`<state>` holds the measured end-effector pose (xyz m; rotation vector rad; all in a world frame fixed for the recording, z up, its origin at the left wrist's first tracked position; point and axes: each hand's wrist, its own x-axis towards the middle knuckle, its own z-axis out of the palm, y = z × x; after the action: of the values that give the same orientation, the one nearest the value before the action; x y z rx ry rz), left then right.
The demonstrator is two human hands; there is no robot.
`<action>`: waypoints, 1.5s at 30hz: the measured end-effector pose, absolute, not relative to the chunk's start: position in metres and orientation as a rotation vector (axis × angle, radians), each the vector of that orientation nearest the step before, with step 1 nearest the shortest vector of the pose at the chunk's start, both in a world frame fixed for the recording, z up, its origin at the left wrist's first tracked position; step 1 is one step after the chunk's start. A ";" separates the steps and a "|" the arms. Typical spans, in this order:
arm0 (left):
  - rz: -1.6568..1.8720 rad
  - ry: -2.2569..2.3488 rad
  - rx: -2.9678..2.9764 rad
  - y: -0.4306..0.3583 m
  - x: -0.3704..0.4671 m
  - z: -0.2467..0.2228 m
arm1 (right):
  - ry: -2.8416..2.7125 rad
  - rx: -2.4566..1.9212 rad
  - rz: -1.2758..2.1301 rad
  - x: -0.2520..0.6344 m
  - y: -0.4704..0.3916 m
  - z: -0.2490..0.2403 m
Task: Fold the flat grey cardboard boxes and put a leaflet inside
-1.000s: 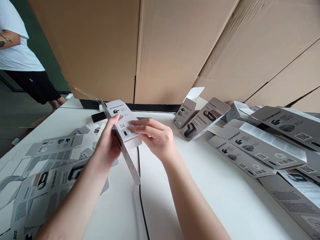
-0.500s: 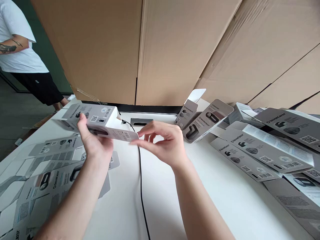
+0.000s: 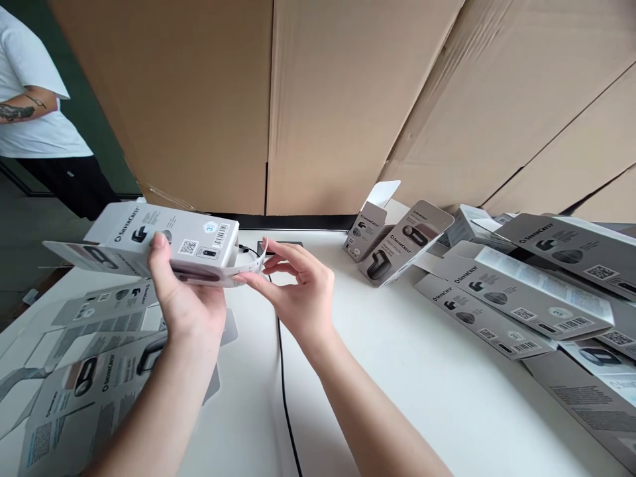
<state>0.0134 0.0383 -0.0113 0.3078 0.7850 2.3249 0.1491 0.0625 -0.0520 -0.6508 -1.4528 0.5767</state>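
Observation:
My left hand grips a white and grey Silvercrest cardboard box from below, thumb on its printed side. The box is held tilted above the table, with a flap standing out at its left end. At the right end, the end flap bends upward between the thumb and fingers of my right hand. Behind that flap the box end looks open. A black cable runs down the table below the box. Partly hidden behind my right fingers lies a dark flat rectangular object.
Flattened cartons overlap on the left. Folded boxes pile up on the right, and two opened boxes stand at the back. Tall brown cardboard walls the table's far edge. A person in a white shirt stands at far left.
My right hand has moved left and bent the end flap, which stuck out straight before, upward. The box has turned slightly, showing more of its printed side and left flap.

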 end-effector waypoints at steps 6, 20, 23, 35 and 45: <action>2.297 0.806 0.281 0.041 0.003 -0.013 | -1.515 -0.652 0.587 0.152 0.061 -0.050; 1.967 0.524 0.503 0.047 -0.004 -0.030 | -1.766 -0.279 0.759 0.188 0.077 -0.030; 1.903 0.448 0.599 0.045 0.000 -0.032 | -1.738 -0.262 0.714 0.193 0.077 -0.026; 1.732 0.386 0.667 0.030 0.006 -0.015 | -1.606 -0.248 0.842 0.193 0.074 -0.015; 1.721 0.367 0.636 0.027 0.011 -0.009 | -1.628 -0.196 0.736 0.193 0.069 -0.009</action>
<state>0.0111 0.0269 -0.0089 0.6359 0.3669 1.7205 0.1927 0.0692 -0.0094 -0.1956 -1.6277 0.7355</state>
